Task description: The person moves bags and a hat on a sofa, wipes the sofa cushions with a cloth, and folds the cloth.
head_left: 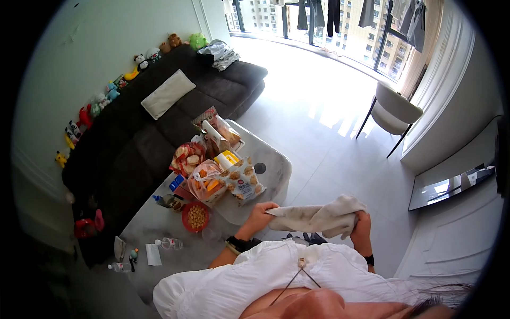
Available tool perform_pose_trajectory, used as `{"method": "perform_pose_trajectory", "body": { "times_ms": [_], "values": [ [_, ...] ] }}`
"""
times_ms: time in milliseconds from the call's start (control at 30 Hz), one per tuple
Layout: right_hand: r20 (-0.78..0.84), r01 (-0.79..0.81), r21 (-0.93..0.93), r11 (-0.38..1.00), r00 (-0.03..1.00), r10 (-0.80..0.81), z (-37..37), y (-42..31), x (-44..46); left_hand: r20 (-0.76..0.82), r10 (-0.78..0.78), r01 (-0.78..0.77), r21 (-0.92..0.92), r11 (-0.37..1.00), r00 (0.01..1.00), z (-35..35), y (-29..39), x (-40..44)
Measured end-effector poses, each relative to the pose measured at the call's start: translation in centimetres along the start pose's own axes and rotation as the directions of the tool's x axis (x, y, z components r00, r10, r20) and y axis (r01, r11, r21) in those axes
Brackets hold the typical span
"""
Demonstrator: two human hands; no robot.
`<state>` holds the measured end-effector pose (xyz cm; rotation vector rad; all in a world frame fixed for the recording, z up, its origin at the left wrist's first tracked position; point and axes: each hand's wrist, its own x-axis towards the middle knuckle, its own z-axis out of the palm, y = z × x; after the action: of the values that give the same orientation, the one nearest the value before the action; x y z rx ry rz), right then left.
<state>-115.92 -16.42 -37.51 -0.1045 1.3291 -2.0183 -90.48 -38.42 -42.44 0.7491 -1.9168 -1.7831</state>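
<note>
A greyish-white cloth [313, 217] with dark smudges stretches between my two hands, in front of my chest. My left hand [259, 217] is closed on its left end. The bunched right end is gripped by my right hand [361, 229]. Just left of my left hand, a patterned snack bag [243, 181] lies on the marble-look coffee table [276, 186]. A red bowl of round, light-brown snacks [195, 217] sits further left on the table.
Food bags [188, 158], an orange-filled plastic bag [206, 179] and clear bottles [170, 243] crowd the table. Behind it stands a dark sofa [127, 143] with a pale cushion [168, 94] and plush toys. A chair [390, 114] is near the window; a television [451, 170] is at right.
</note>
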Motion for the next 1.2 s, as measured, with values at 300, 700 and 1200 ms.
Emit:
{"method": "perform_pose_trajectory", "body": {
  "times_ms": [300,700,1200],
  "values": [
    [0.065,0.010,-0.015,1.000,0.998,-0.009,0.1,0.1,-0.2,-0.043,0.003,-0.002,0.020,1.000,0.999,-0.1,-0.7,-0.7],
    [-0.007,0.025,-0.037,0.999,1.000,-0.025,-0.9,1.4,-1.7,-0.026,-0.016,0.017,0.019,1.000,1.000,0.1,0.0,-2.7],
    [0.414,0.122,-0.361,0.924,0.909,0.042,-5.6,0.3,-0.2,-0.347,-0.020,0.012,-0.024,1.000,0.938,2.9,2.0,-11.9]
  ]
}}
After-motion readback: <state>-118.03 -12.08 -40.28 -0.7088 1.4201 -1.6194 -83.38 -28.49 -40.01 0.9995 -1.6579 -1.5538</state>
